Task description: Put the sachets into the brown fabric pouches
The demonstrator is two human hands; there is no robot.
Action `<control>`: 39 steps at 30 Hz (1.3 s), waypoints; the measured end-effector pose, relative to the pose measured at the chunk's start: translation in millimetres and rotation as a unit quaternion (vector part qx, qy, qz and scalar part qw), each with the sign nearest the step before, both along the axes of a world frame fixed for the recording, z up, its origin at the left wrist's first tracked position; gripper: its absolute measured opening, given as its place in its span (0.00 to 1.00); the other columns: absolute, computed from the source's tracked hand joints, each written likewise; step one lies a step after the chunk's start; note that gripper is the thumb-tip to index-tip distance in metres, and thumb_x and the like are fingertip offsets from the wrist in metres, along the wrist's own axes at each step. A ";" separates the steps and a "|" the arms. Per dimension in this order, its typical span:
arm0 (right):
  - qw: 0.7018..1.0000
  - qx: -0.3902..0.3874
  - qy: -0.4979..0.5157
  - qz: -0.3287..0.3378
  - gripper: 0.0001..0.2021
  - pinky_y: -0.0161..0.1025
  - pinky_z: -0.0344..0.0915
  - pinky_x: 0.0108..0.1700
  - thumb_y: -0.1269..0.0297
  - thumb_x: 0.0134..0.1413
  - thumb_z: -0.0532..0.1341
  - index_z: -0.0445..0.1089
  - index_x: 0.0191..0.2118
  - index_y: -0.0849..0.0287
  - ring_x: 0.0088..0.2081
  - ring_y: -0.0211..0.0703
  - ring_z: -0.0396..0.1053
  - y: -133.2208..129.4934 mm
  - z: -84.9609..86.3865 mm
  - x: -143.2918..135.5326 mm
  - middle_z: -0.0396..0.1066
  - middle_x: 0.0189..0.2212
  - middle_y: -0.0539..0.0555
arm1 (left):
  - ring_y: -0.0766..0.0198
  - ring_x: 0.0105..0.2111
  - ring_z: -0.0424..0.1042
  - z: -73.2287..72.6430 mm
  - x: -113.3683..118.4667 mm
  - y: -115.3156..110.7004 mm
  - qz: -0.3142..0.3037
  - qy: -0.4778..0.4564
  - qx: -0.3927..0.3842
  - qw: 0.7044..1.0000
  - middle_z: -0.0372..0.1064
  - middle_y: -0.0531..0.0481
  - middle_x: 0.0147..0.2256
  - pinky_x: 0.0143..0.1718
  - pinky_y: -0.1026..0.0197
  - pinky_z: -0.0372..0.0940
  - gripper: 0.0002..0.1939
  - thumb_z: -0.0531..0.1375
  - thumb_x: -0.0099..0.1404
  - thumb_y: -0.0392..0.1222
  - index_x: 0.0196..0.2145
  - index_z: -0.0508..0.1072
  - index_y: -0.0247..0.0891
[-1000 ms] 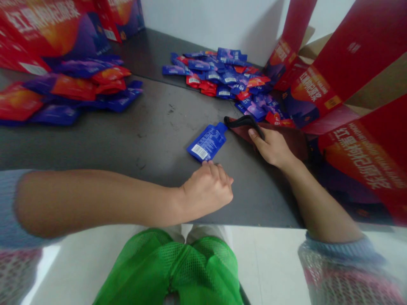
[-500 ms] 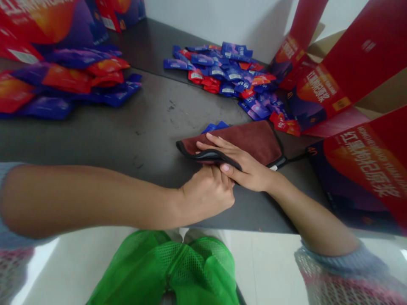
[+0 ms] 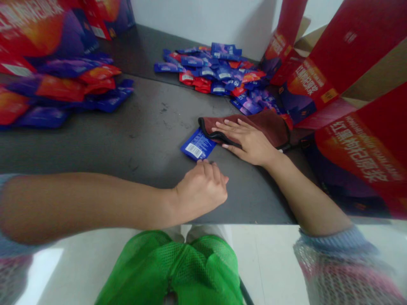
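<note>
On the worktop [image 3: 152, 135], the blue pouch [image 3: 196, 146] seemingly slants far-right under the brown cloth [image 3: 273, 127]; nearest it, the left hand [image 3: 202, 188] has fingers curled fist-like, any pinch hidden; the right hand's [image 3: 249, 142] fingers spread across the cloth.

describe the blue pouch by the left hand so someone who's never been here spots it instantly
On the grey table, near its front edge, find the curled left hand. Just beyond its knuckles lies the blue pouch, one end hidden by the brown cloth. Unlike the heaped pouches, this one lies singly, barcode up.
</note>
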State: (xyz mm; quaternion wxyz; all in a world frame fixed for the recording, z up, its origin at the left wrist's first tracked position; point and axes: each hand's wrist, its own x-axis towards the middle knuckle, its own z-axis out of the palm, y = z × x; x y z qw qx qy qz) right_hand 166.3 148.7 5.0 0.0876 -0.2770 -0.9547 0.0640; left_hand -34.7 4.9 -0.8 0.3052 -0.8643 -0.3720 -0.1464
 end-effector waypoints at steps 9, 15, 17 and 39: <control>0.997 0.064 0.032 -0.029 0.27 0.56 0.59 0.70 0.58 0.66 0.57 0.63 0.69 0.55 0.68 0.52 0.63 -4.3 9.0 3.5 0.65 0.67 0.55 | 0.49 0.32 0.81 -0.8 -3.3 2.4 -0.020 -0.013 0.002 1.000 0.80 0.32 0.31 0.31 0.56 0.69 0.15 0.61 0.71 0.38 0.38 0.82 0.19; 0.988 -0.034 0.090 0.121 0.24 0.52 0.58 0.71 0.60 0.68 0.54 0.66 0.67 0.56 0.72 0.49 0.54 -47.3 12.9 -34.2 0.59 0.70 0.53 | 0.59 0.19 0.70 0.6 -3.4 1.6 -0.056 -0.070 -0.034 0.995 0.71 0.46 0.20 0.20 0.59 0.57 0.14 0.61 0.67 0.34 0.23 0.74 0.33; 0.983 -0.064 0.100 0.142 0.24 0.52 0.58 0.71 0.56 0.69 0.54 0.68 0.65 0.59 0.73 0.51 0.51 -52.2 11.0 -37.2 0.59 0.70 0.56 | 0.60 0.19 0.68 -0.7 -3.0 -0.9 -0.059 -0.072 -0.038 0.995 0.70 0.47 0.19 0.19 0.58 0.57 0.11 0.61 0.65 0.32 0.24 0.73 0.34; 0.993 -0.049 0.084 0.073 0.26 0.58 0.56 0.71 0.53 0.70 0.56 0.62 0.69 0.54 0.72 0.52 0.54 -7.0 -4.3 -17.0 0.63 0.68 0.55 | 0.48 0.32 0.81 -3.8 1.5 -2.9 0.002 0.003 0.027 1.000 0.80 0.30 0.32 0.32 0.55 0.71 0.15 0.62 0.71 0.38 0.38 0.82 0.19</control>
